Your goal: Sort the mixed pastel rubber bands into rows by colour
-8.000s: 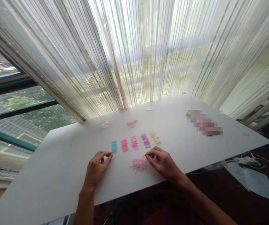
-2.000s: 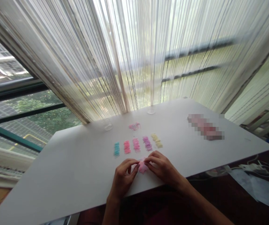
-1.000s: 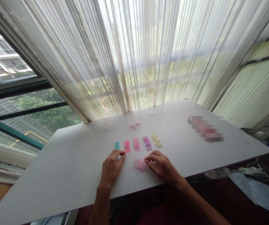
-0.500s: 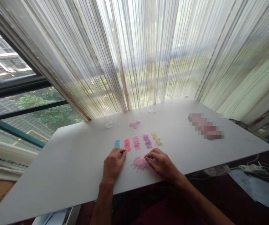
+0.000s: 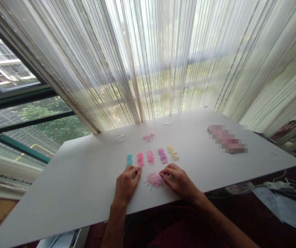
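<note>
Pinched thumb to forefinger, the left hand [image 5: 126, 183] rests on the white table [image 5: 67, 186] just left of centre in the lower frame. Its fingertips touch the near end of the pink row [image 5: 140, 159]; whether a piece lies between them is too small to tell. The right hand [image 5: 179, 181], just right of centre, has its fingers curled, the tips meeting the right edge of the mixed pile [image 5: 153, 179] of pastel bits. I cannot tell whether it has hold of any.

The pile lies between the two hands, near the table's front edge. Above it in the frame runs a line of sorted rows, from left to right: teal row [image 5: 129, 160], pink row, lighter pink row [image 5: 150, 157], purple row [image 5: 162, 155] and yellow row [image 5: 172, 152]. They lie side by side with gaps between. Higher still sits a small pink cluster [image 5: 148, 137], apart from the rows. Two clear cups [image 5: 120, 135] [image 5: 167, 120] stand by the striped curtain [image 5: 148, 62]. A pixelated patch [image 5: 227, 138] lies at centre right.
</note>
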The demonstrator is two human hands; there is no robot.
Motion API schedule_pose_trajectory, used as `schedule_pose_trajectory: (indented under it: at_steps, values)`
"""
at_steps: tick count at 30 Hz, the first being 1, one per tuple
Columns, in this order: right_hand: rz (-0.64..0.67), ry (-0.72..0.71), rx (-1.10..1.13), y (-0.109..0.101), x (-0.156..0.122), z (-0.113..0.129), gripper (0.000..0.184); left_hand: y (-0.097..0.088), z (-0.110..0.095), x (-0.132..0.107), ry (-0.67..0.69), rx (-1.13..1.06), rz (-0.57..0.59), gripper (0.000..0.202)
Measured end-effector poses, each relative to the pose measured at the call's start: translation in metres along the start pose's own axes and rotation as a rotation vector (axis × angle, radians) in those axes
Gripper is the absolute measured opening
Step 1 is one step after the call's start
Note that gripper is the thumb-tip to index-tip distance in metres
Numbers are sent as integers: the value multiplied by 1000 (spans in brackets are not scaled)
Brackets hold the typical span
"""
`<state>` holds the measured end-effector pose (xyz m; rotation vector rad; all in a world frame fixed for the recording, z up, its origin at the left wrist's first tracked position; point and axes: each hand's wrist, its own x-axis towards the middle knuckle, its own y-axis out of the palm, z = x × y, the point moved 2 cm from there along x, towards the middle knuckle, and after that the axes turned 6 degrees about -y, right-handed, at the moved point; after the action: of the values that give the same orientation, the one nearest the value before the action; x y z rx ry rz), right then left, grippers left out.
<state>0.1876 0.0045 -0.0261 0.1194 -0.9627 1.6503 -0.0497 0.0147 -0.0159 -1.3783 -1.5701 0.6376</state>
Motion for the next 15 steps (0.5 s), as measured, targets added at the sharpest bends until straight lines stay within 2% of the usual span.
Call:
schedule_pose_trajectory:
  at_steps: [15]
  values:
    - [4, 14, 30, 1, -1, -2, 11, 0, 3, 1, -7, -54, 5, 25]
